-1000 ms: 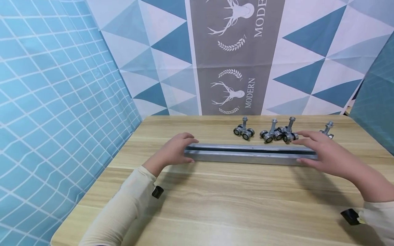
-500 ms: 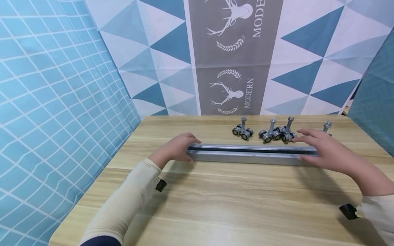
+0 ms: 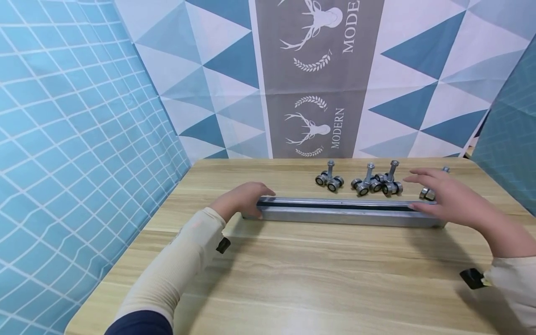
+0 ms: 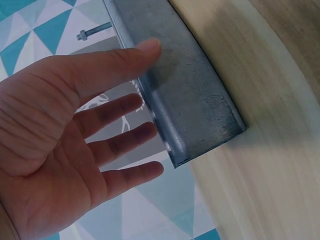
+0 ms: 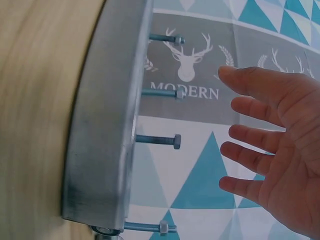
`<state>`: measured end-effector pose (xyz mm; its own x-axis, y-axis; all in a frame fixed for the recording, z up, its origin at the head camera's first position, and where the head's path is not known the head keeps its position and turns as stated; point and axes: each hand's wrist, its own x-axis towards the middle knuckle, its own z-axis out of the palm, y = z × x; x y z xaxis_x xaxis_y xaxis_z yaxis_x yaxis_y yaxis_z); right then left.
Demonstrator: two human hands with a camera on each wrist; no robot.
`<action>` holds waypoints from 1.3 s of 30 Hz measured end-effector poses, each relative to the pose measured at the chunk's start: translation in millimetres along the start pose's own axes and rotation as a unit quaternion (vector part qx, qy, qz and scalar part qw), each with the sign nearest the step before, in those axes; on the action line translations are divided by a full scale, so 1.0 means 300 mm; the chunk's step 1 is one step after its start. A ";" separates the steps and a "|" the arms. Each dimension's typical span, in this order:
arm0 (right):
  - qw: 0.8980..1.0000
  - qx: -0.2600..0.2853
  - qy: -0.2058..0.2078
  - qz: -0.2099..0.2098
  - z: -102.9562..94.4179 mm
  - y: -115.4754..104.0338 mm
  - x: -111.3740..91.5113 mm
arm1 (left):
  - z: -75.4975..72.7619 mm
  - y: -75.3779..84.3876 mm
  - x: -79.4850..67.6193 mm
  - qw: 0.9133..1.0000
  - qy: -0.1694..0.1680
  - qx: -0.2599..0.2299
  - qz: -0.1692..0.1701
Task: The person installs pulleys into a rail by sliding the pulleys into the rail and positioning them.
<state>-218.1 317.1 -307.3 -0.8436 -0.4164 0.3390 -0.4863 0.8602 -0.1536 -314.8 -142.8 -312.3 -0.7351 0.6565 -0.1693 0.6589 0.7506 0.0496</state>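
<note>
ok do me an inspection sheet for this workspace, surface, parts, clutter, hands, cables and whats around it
Surface: wood-grain table.
Job's things: metal rail lying crosswise, slot facing up; behind it, four wheeled trolleys with bolts pointing up, one partly hidden by a hand.
Clutter: nothing seen.
Left hand: around the rail's left end, fingers extended; firm contact unclear.
Right hand: near the rail's right end, fingers spread, holding nothing.
Cables: nothing seen.
Surroundings: blue gridded cloth at left, triangle-and-deer backdrop behind, teal cloth at right.
</note>
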 end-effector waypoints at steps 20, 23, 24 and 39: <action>0.998 -0.005 -0.039 0.057 -0.012 0.089 -0.006 | -0.027 0.035 0.044 0.999 -0.053 0.013 0.003; 0.998 -0.009 -0.035 0.057 -0.017 0.100 -0.010 | -0.029 0.039 0.049 0.999 -0.049 0.018 0.004; 0.998 -0.011 -0.034 0.057 -0.019 0.103 -0.011 | -0.029 0.040 0.051 0.999 -0.049 0.019 0.005; 0.997 -0.021 -0.009 0.069 -0.041 0.198 -0.003 | -0.028 0.015 0.059 0.999 -0.040 0.016 -0.005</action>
<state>-243.4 372.1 -305.3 -0.9058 -0.2980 0.3011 -0.3555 0.9213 -0.1576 -326.1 -127.2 -306.8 -0.7281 0.6394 -0.2471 0.6568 0.7539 0.0158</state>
